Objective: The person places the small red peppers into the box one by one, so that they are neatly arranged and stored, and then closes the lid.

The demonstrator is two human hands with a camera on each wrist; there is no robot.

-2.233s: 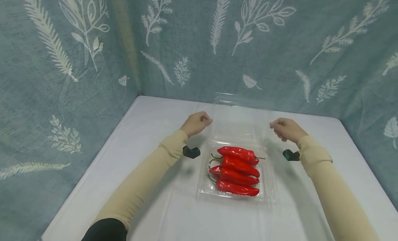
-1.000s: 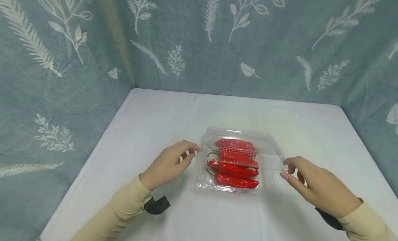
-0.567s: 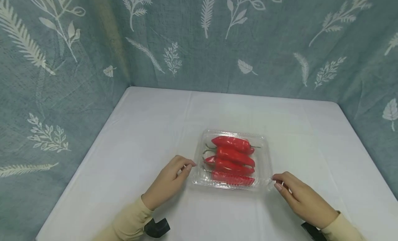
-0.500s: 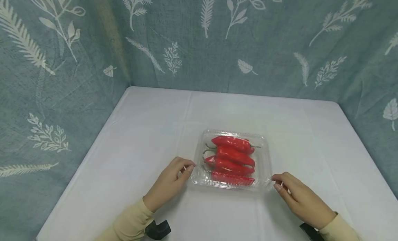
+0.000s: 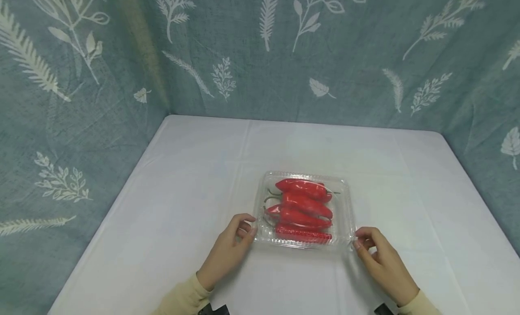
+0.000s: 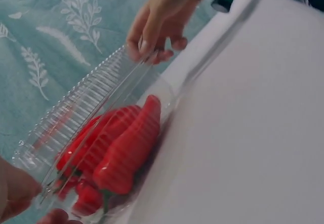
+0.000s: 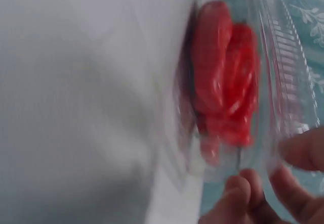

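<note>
A clear plastic clamshell container [image 5: 345,206] sits on the white table with its hinged lid [image 6: 96,90] folded down over the base. Through the plastic show several glossy red peppers [image 5: 302,204] with green stems, lying side by side. My left hand [image 5: 229,249] pinches the container's rim at the near left corner, thumb nearer me. At the near right corner my right hand [image 5: 382,263] pinches the rim between thumb and fingers. In the left wrist view a narrow gap runs between the lid's edge and the base's rim along the front.
A white cloth covers the table [image 5: 195,179]. Teal curtains [image 5: 243,44] with white leaf prints hang behind it and along its left and right sides. Dark wrist devices [image 5: 213,309] sit below both sleeves.
The lid, standing open at first with both hands by its sides, has swung down toward me over the peppers. Both hands came nearer and now sit at the container's front corners.
</note>
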